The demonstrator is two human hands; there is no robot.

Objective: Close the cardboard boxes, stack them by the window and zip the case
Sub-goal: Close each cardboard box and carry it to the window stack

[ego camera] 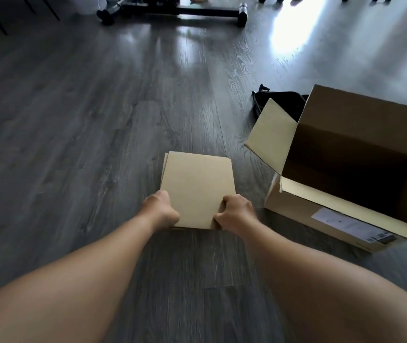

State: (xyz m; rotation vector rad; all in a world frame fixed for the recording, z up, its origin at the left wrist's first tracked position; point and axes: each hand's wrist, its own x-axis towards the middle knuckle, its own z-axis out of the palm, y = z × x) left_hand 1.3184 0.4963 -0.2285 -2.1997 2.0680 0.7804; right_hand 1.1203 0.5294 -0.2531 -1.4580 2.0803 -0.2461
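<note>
Both hands grasp the small cardboard box (196, 188) on the floor (74, 120): the left hand (161, 209) curls round its near left corner, the right hand (237, 211) round its near right. Right of it sits the large box (346, 174), flaps open. Behind that box lies the black case (280, 101). Farther off stands a black wheeled frame (172, 11).

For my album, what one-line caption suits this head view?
Both hands, left hand and right hand, grip a small closed cardboard box on the floor beside a large open box.
</note>
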